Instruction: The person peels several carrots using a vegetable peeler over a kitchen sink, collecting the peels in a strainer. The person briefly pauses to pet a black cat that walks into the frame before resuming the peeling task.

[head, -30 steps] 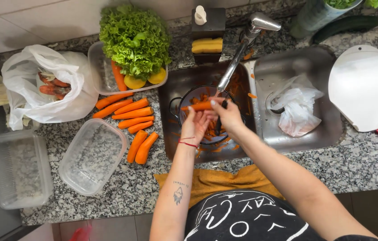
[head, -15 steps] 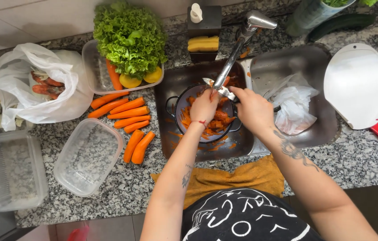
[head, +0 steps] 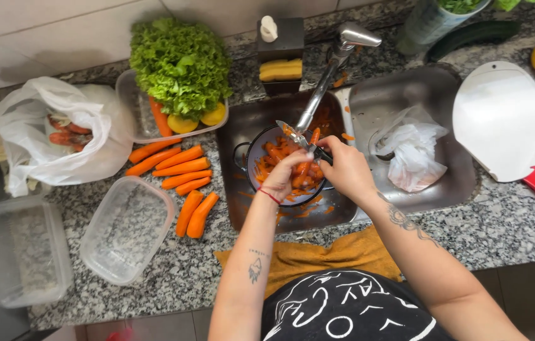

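My left hand grips a carrot upright over a dark bowl of orange peelings standing in the left sink basin. My right hand is closed on a small knife, whose blade lies against the carrot's upper part. Both hands are close together under the tap. Several peeled carrots lie in a loose row on the granite counter to the left of the sink.
A tray with lettuce and lemons stands at the back. On the left lie a white bag of carrots and two clear containers. A white bag sits in the right basin; beside it, a white board.
The view has shifted slightly. My hands have drawn together over the bowl, and the knife blade now rests on the carrot held upright there.
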